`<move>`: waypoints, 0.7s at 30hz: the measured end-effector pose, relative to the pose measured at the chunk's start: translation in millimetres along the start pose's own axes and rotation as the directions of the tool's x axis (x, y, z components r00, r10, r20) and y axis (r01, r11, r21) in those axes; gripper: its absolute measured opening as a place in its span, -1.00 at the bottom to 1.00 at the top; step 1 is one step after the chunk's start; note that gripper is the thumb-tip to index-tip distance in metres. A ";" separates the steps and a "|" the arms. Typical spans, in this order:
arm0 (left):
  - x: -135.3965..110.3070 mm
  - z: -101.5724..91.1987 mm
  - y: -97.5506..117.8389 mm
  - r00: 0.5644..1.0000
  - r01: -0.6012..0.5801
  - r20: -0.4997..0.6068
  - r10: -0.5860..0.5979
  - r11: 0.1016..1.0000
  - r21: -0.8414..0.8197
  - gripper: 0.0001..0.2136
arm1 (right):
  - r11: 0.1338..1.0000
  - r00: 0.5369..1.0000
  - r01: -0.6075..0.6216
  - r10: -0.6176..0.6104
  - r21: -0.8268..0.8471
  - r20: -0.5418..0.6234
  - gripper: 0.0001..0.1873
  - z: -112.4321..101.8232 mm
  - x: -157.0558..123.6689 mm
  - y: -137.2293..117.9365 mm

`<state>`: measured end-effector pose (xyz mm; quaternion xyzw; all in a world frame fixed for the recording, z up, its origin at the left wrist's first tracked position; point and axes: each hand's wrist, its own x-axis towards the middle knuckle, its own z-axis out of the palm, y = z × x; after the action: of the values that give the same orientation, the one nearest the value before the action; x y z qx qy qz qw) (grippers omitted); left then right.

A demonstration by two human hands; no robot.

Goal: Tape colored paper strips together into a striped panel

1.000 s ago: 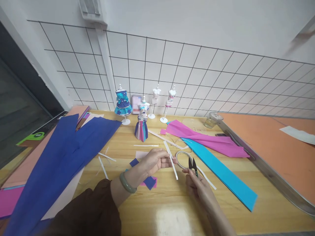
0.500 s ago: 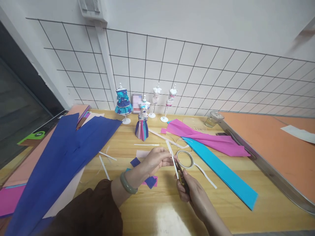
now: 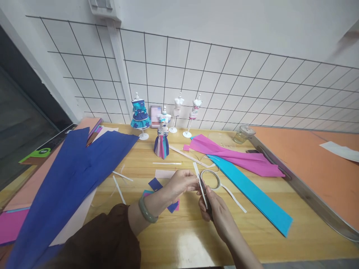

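My left hand (image 3: 182,184), with a green bangle at the wrist, pinches a narrow white strip (image 3: 195,169) that slants down toward me. Dark scissors (image 3: 209,215) are gripped in my right hand (image 3: 220,215), their blades lying along the strip and partly hidden behind it. Just beyond my hands a roll of white tape (image 3: 219,182) rests on the table, its loose end trailing right. Under and beside my left forearm are small blue (image 3: 155,184), pink and turquoise pieces, with a pale pink piece (image 3: 165,174) behind them.
Several small dress-form stands (image 3: 187,133) stand at the back, one wearing a striped skirt (image 3: 162,146). Large blue sheets (image 3: 64,183) spread across the left. Magenta (image 3: 238,158) and turquoise (image 3: 252,196) folded sheets lie right, near a glass jar (image 3: 239,138) and an orange surface (image 3: 303,160).
The scissors have turned and moved up against the white strip, their handles now less visible. My right hand has shifted slightly up. My left hand keeps its pinch.
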<state>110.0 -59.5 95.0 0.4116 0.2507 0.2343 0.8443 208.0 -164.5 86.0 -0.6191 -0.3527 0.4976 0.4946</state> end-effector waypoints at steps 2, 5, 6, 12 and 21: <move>0.0 0.4 -0.5 1.000 -0.004 -0.020 0.004 1.000 0.003 -0.78 | 1.000 1.000 0.013 -0.014 -0.021 -0.023 -0.50 0.4 1.3 -0.1; 1.0 0.1 -1.8 0.999 -0.003 -0.040 0.004 1.000 0.019 -0.80 | 0.998 0.997 0.019 -0.024 -0.061 -0.073 -0.45 1.6 3.2 -1.3; 1.5 -0.1 -2.4 0.999 -0.005 -0.046 0.006 1.000 0.025 -0.82 | 0.997 0.996 0.016 -0.023 -0.073 -0.087 -0.43 2.2 3.7 -2.0; 2.7 0.0 -4.8 0.998 -0.019 -0.062 0.023 0.998 0.064 -0.90 | 0.995 0.988 -0.006 -0.009 -0.099 -0.154 -0.35 7.5 5.2 -5.1; 3.7 -0.7 -6.5 0.997 -0.022 -0.068 0.027 0.997 0.072 -0.88 | 1.000 0.989 -0.012 0.015 0.024 -0.147 -0.43 9.0 9.3 1.0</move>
<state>113.6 -60.4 88.5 0.4363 0.2829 0.2496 0.8169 201.6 -153.7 82.5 -0.6506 -0.3053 0.4581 0.5231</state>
